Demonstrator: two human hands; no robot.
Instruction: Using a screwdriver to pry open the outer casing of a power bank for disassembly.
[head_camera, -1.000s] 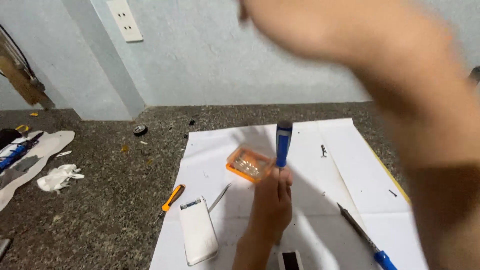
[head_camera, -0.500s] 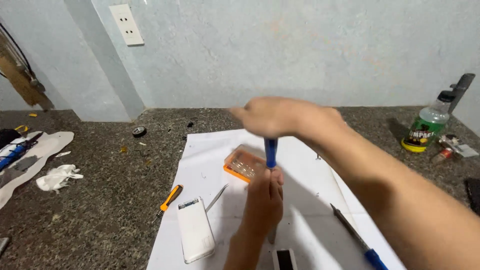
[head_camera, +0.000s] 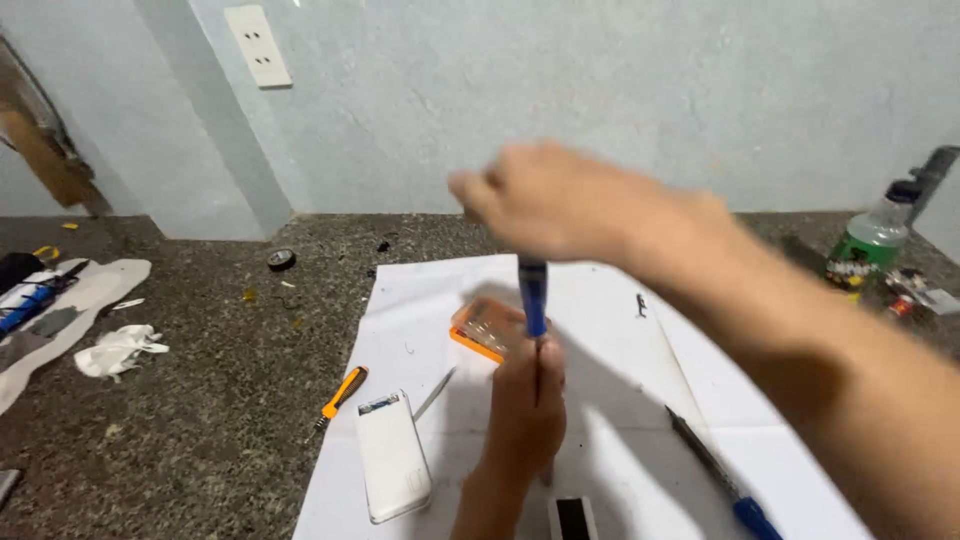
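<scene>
As the right hand (head_camera: 560, 205) had swung down from overhead, its fingers gripped the top of the blue screwdriver (head_camera: 533, 295), held upright just beside the orange case (head_camera: 487, 328) by the left hand (head_camera: 525, 405), fingers closed on its shaft.

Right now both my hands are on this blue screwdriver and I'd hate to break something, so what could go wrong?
The right hand is blurred atop the blue screwdriver, whose shaft the left hand steadies; a slip might jab those fingers.
The orange case sits just behind the tool and could get knocked, perhaps spilling.
The white device lies beside the left wrist and could be bumped.
</scene>
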